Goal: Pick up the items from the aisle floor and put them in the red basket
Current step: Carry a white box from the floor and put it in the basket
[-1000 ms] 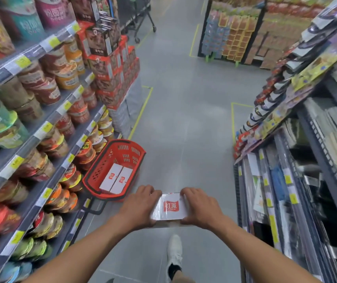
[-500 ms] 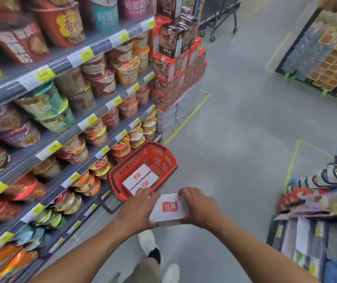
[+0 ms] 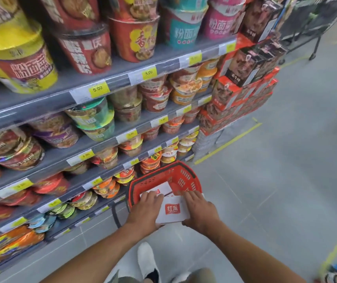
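Gripping a white box point(image 3: 172, 210) by its two ends, the left hand point(image 3: 145, 209) and right hand point(image 3: 202, 211) hold it over the near rim of the red basket point(image 3: 186, 177). The basket stands on the floor point(image 3: 265, 190) beside the shelf point(image 3: 61, 158), with other white boxes point(image 3: 164, 187) inside.

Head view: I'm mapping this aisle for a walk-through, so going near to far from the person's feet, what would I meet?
shoe → box → basket → stacked cartons → trolley
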Demonstrator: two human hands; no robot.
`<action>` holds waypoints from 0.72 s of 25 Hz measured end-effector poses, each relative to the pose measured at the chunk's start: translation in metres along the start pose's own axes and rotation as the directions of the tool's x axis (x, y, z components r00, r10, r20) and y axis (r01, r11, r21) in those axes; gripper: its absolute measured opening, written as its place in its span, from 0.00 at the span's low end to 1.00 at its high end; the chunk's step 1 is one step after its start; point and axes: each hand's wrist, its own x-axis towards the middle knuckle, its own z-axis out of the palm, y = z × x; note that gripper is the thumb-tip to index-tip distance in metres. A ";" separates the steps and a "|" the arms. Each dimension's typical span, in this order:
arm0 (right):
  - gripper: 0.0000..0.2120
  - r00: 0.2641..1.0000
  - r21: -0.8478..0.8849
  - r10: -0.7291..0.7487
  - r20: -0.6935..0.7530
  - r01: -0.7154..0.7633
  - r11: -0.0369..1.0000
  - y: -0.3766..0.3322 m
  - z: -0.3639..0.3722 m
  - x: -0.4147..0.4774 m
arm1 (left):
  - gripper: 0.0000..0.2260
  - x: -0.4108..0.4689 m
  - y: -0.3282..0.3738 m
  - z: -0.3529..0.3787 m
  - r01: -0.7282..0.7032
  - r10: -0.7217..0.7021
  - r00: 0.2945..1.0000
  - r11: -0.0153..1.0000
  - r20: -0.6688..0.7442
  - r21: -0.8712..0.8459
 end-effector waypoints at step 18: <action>0.47 0.928 -0.264 -0.313 0.203 0.359 0.895 0.044 0.093 0.272 | 0.39 0.163 -0.092 0.123 0.421 -0.421 0.907 0.907 -0.005 0.014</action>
